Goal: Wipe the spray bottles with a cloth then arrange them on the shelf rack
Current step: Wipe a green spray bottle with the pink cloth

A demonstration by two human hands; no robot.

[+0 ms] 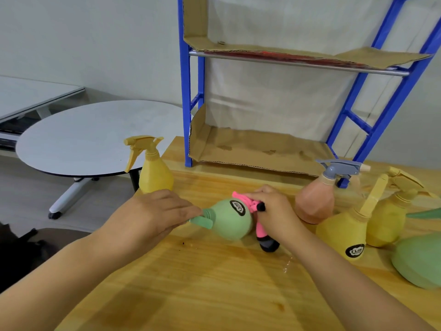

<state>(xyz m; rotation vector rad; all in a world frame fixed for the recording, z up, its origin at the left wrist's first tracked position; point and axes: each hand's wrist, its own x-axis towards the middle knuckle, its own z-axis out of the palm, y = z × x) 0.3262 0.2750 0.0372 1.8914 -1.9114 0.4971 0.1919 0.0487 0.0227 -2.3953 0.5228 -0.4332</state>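
Right hand (274, 209): closed around the bunched pink-and-black cloth (260, 231), which I press against the broad end of the bottle.
Left hand (155, 213): fingers wrapped over the neck and sprayer head of the green bottle (229, 220); the trigger pokes out beneath my fingers.
Green bottle: lies on its side between my hands, over the wooden table (191, 283), base toward 3 o'clock, label upward. Whether it rests on the wood or is lifted clear I cannot tell.
Step in hand: wiping, as I judge it; this bottle has not gone to the rack.
Lone yellow bottle (155, 175): upright at 10 o'clock from the green one, at the table's corner, well apart from the others.
Salmon bottle (313, 204): upright at 2 o'clock, just beside my right hand.
Labelled yellow bottle (341, 232): at 3 o'clock, close to the rear yellow bottle (386, 220).
Second green bottle (420, 266): at 4 o'clock, cut off by the frame edge.
Shelf rack (188, 91): blue frame at 12 o'clock; the lower shelf (257, 149) and upper shelf (262, 47), both lined with cardboard, hold no bottles.
Progress: early. None of the six bottles is shelved; which of the standing five are already wiped cannot be seen.
Remaining: finish this wipe, treat any unwiped bottles, then place all six.
Round table (95, 137): beyond at 10 o'clock, off the work surface.
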